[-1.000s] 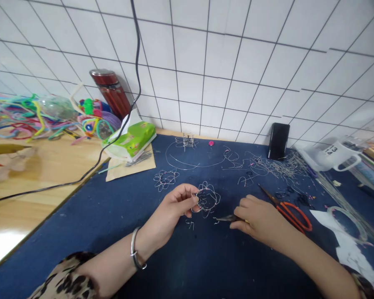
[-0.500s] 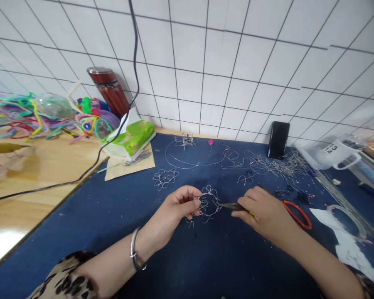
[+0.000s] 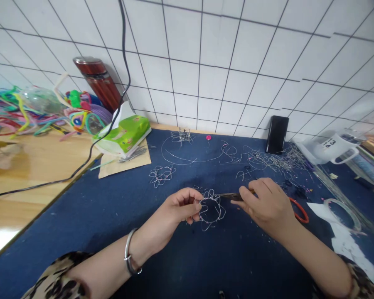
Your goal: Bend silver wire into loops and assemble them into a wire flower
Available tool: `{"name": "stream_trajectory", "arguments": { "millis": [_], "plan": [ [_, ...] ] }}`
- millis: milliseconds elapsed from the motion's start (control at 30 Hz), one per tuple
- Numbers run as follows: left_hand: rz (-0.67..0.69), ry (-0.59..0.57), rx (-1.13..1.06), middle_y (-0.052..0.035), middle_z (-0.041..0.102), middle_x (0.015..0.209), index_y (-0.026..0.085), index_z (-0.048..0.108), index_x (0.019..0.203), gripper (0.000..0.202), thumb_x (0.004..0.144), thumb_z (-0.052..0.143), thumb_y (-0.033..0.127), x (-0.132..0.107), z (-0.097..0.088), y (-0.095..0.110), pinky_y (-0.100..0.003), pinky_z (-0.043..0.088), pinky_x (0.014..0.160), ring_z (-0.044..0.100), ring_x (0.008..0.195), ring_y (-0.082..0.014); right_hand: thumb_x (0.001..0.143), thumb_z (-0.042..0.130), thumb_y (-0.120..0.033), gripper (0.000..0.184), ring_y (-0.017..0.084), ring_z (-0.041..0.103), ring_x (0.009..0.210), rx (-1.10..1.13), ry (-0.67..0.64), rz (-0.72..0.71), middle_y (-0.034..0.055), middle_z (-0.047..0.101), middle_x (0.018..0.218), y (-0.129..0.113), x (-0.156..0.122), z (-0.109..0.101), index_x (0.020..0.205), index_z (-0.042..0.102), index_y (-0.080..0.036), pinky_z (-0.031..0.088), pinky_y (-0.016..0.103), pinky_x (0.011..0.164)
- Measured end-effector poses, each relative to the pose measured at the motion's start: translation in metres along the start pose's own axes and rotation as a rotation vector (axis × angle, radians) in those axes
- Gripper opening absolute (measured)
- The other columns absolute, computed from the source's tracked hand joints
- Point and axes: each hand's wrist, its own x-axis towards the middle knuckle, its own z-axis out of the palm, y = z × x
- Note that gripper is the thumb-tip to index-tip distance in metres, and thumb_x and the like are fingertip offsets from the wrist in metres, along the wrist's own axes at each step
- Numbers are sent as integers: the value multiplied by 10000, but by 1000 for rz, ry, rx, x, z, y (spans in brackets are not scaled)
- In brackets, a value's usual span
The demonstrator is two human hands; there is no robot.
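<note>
Between thumb and fingers, my left hand [image 3: 182,206] pinches the left edge of a wire flower ring [image 3: 220,216], a round silver loop with petal-shaped bends and small pinkish beads. My right hand [image 3: 266,203] is closed around a pair of pliers [image 3: 231,195], and its fingers cover most of the handles. The dark jaws point left and meet the ring's upper right edge; whether they grip the wire is too small to tell. A similar wire flower ring [image 3: 161,176] lies flat on the blue mat [image 3: 127,220], beyond my left hand.
Loose wire pieces [image 3: 276,160] pile up near a leaning phone [image 3: 277,134]. A white mug [image 3: 339,146] stands at right, beside a clear coil [image 3: 343,216]. At left are a tissue pack [image 3: 124,135], a red thermos [image 3: 98,83], a hanging black cable [image 3: 126,62] and colourful pipe cleaners [image 3: 6,112].
The plier tips have shifted from the ring's right side to its upper right edge. In my left hand the ring has turned and tilted slightly. The camera view has moved a little.
</note>
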Motion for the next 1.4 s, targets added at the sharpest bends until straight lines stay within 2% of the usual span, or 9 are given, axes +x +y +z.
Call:
{"name": "stream_trajectory", "arguments": {
  "millis": [233,367,500,833,1300,1400],
  "plan": [
    [-28,43,-70,14,534,721,190,550,906,139,778,598,216,1,-2,1,-218,393,613,533,666,-98,836,491,-429,258,179,377,742,31,-35,35,55,491,756,4,1,5,881,568,-187,331,321,675],
    [-16,97,-128,15,530,749,187,558,895,143,764,613,200,2,-2,1,-213,408,649,549,703,-98,842,482,-444,285,170,402,754,183,-32,85,54,507,774,5,1,8,820,569,-174,336,302,681],
    [23,123,-177,19,524,733,188,556,894,161,753,632,205,0,-2,4,-196,414,607,548,684,-96,844,473,-462,317,157,420,743,322,-18,125,46,513,760,4,2,9,767,566,-169,338,283,676],
    [-3,36,-229,16,552,646,184,556,923,168,775,625,225,-4,0,7,-176,434,536,533,577,-80,848,468,-456,310,166,424,765,243,7,102,51,517,772,1,2,3,798,582,-172,333,286,673],
    [-33,-17,-217,9,562,611,179,567,942,167,794,607,246,-3,0,5,-174,420,529,539,566,-83,848,473,-435,286,171,390,742,122,26,50,57,501,748,2,1,1,811,577,-171,323,310,685],
    [-34,-18,-210,11,556,608,179,574,929,157,793,606,250,-3,0,5,-175,416,526,541,569,-86,848,468,-448,301,169,400,744,177,26,72,54,506,749,1,1,1,795,578,-173,329,304,686]
  ]
}}
